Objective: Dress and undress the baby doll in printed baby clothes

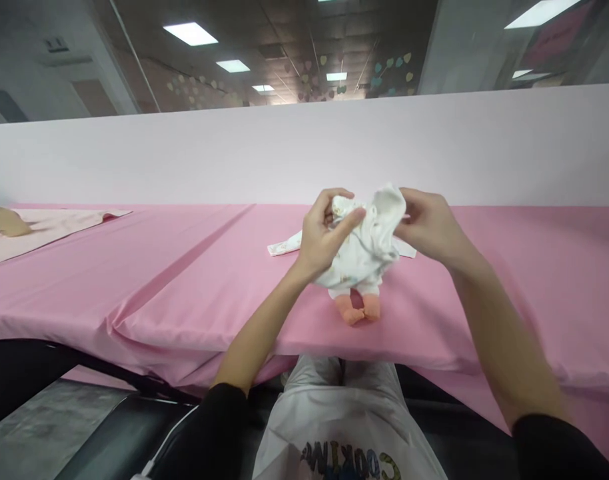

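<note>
A small doll lies on the pink tablecloth (184,267), its orange feet (357,310) pointing toward me. It is covered by a white printed garment (367,243) that both hands hold bunched up above it. My left hand (322,233) pinches the garment's left side between thumb and fingers. My right hand (427,223) grips the garment's right side with its fingers closed. The doll's head and body are hidden under the cloth.
Another white cloth piece (284,245) lies flat behind the doll. At the far left another person's hand (2,220) rests on a pale pink cloth (49,227). A white partition (234,157) runs behind the table.
</note>
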`<act>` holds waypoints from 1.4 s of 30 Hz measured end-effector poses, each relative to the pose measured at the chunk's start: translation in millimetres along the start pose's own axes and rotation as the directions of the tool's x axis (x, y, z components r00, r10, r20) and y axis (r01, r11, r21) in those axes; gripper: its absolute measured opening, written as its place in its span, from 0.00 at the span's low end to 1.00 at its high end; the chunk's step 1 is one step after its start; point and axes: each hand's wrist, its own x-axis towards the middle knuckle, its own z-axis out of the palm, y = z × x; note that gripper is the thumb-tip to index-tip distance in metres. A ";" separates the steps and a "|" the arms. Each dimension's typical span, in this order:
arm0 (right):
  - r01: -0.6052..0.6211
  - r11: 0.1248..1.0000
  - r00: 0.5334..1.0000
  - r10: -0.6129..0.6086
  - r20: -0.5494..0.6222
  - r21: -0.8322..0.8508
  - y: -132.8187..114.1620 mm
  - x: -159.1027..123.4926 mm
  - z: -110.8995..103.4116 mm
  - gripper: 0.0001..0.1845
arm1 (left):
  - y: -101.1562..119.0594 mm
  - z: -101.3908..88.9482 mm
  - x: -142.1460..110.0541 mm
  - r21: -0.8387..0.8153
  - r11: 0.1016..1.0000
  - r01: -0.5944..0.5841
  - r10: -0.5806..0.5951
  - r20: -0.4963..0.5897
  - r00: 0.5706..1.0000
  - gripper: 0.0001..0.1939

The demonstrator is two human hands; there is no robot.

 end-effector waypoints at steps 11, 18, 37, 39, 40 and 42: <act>0.009 1.000 0.950 -0.004 -0.311 0.014 54.3 58.6 19.9 0.09 | -78.0 -4.6 60.7 -0.112 0.975 0.190 -0.181 0.086 0.980 0.17; 0.088 0.991 0.949 -0.053 -0.311 0.100 50.9 51.9 5.1 0.10 | -76.6 -3.9 48.2 -0.054 0.989 0.140 -0.128 0.178 0.976 0.16; 0.025 0.981 0.921 -0.096 -0.377 -0.190 32.3 44.2 10.8 0.08 | 8.2 -12.2 123.3 0.221 0.968 -0.116 0.086 0.141 0.986 0.13; 0.022 0.988 0.904 -0.085 -0.419 -0.152 50.8 50.4 2.4 0.09 | 3.0 -29.0 138.3 0.323 0.935 -0.145 0.074 0.224 0.972 0.12; 0.027 0.990 0.899 -0.083 -0.431 -0.135 59.8 53.3 -1.1 0.08 | -1.0 -37.0 145.1 0.380 0.909 -0.172 0.067 0.272 0.960 0.12; 0.041 0.992 0.883 -0.090 -0.460 -0.116 73.3 57.3 -5.0 0.07 | -8.7 -49.2 156.1 0.488 0.837 -0.246 0.073 0.345 0.936 0.12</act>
